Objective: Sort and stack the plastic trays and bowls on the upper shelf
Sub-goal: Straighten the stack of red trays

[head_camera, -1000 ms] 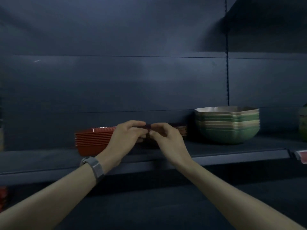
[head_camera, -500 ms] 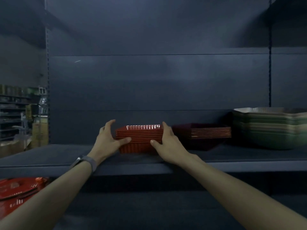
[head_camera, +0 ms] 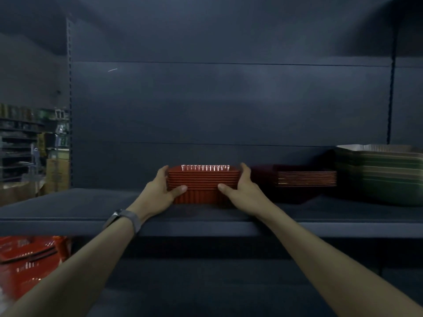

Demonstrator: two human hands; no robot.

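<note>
One stack of red ribbed trays (head_camera: 202, 186) is set on the upper shelf (head_camera: 68, 209) at the centre of the frame, with its long axis running left to right along the shelf's front edge. It is clasped at its two short ends. The left hand (head_camera: 158, 193) is wrapped round the left end and the right hand (head_camera: 243, 191) round the right end, with each thumb laid on the front face and the fingers curled over the end wall.

The stack thus lies directly between the palms, and neither hand is judged nearer than the other. Any slide or lift would have to be made by both together.

Just to the right in the frame, a lower stack of dark maroon trays (head_camera: 304, 179) is seen close beside the right hand; whether it is touched cannot be told. Further right, a stack of green bowls (head_camera: 377, 177) is cut off by the frame's edge.

The fingertips behind the red stack are hidden, and whether its base is raised off the shelf cannot be made out. A wristwatch (head_camera: 128, 219) is worn on the left wrist. Red goods (head_camera: 27, 255) at the lower left are blurred.
</note>
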